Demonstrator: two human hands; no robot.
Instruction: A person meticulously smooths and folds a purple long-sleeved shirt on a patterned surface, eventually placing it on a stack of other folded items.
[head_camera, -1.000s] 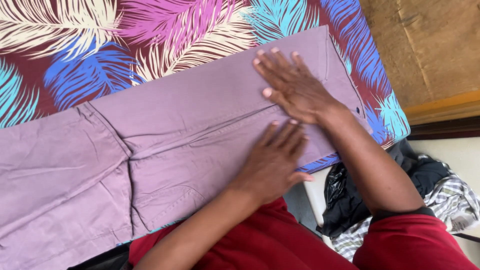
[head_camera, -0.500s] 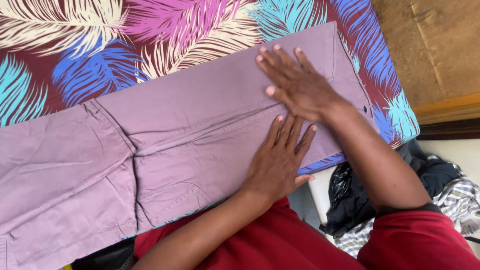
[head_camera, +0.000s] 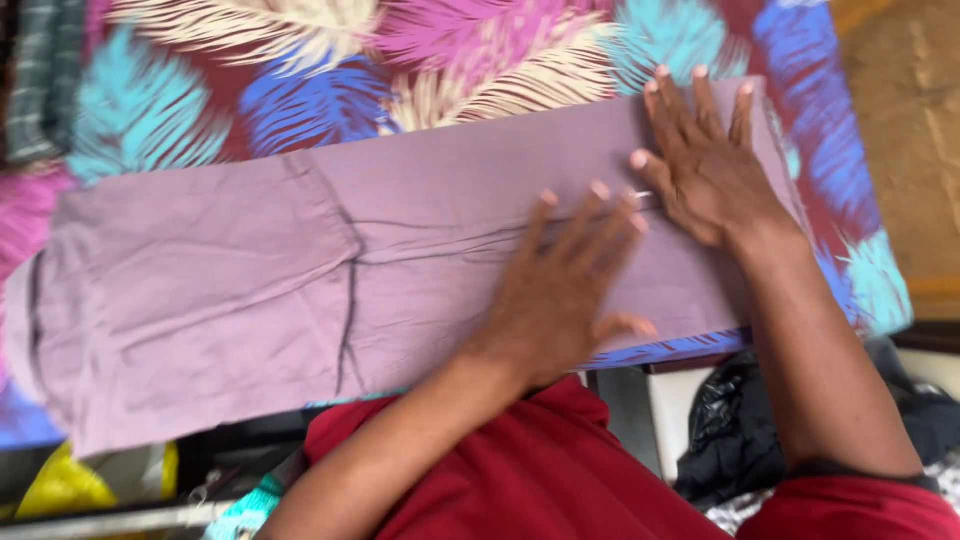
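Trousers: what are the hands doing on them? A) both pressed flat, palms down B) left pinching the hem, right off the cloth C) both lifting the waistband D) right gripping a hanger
A: the left hand and right hand both lie open, fingers spread, on the mauve trousers spread over the feather-print cover.

I see a soft flat mattress with a dark red cover printed with big blue, pink and cream feathers (head_camera: 300, 90). A long mauve cotton pair of trousers (head_camera: 250, 280) lies flat on it, running from 9 o'clock to 3 o'clock. A dark green checked cloth (head_camera: 40, 80) lies at its 10 o'clock corner.
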